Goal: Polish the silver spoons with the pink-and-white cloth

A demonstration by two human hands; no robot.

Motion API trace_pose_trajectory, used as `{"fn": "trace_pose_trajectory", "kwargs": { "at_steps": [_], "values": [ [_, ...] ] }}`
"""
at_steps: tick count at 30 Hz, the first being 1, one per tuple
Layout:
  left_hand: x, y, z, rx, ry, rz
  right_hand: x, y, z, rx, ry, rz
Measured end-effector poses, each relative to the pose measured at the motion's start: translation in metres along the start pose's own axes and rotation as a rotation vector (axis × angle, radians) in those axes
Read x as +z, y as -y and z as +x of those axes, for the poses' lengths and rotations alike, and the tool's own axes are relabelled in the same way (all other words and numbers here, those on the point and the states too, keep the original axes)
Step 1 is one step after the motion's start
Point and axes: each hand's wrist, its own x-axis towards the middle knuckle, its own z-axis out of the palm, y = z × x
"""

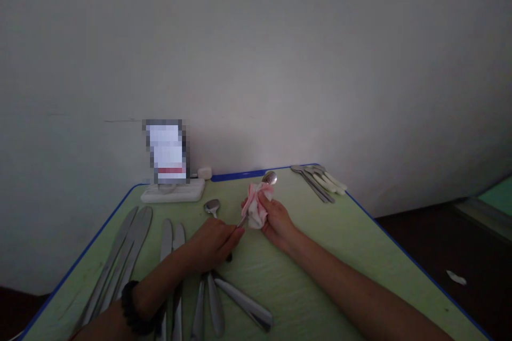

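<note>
Between my hands is a metal spoon, its bowl pointing away toward the wall. My left hand grips the end of its handle, fingers closed. Wrapped around the spoon's middle is a crumpled pink and white cloth, which my right hand pinches. The cloth hides part of the handle. Just beyond my left hand lies another spoon on the table. Several metal handles fan out below my left wrist; their far ends are hidden by the hand.
Table knives and larger flat-bladed knives lie at the left. Several spoons, some white-handled, rest at the far right corner. A blurred-out screen stands by a white power strip against the wall. The green table has a blue edge.
</note>
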Motion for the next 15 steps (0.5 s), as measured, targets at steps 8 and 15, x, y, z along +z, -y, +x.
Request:
{"fn": "trace_pose_trajectory", "kwargs": {
  "at_steps": [8,15],
  "values": [
    [0.000,0.000,-0.002,0.002,0.031,-0.045,-0.027,0.019,0.023,-0.138,-0.076,-0.098],
    [0.002,0.005,-0.005,0.049,-0.012,0.088,-0.053,0.055,0.023,-0.125,0.200,-0.357]
  ]
}}
